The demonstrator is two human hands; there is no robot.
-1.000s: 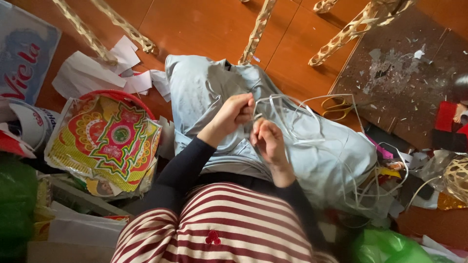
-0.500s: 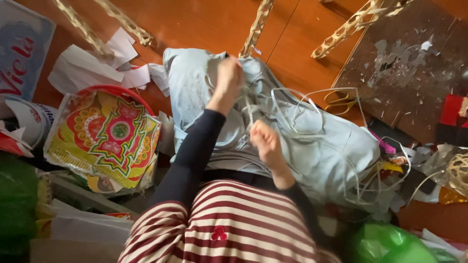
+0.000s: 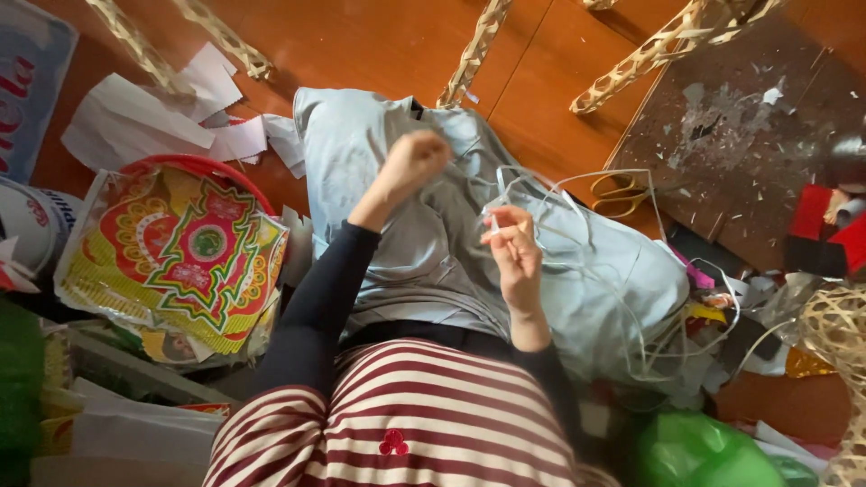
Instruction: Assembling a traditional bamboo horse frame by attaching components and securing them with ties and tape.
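Observation:
My left hand (image 3: 410,165) is closed in a fist above my lap, gripping a thin white strip that runs toward my right hand. My right hand (image 3: 512,243) pinches the same white strip (image 3: 577,194) between thumb and fingertips. A loose tangle of these pale strips loops over the light blue-grey cloth (image 3: 577,289) covering my legs. I wear black sleeves and a red-and-white striped top.
A bright patterned paper decoration (image 3: 180,252) lies on a red tray at left, with white paper scraps (image 3: 153,117) behind it. Woven bamboo legs (image 3: 474,50) stand on the orange floor. Yellow-handled scissors (image 3: 622,194) lie by a dark board (image 3: 749,135). A green bag (image 3: 704,451) sits lower right.
My left hand first pulled up and away from my right, drawing the strip out, then came down a little. The right hand stayed nearly still.

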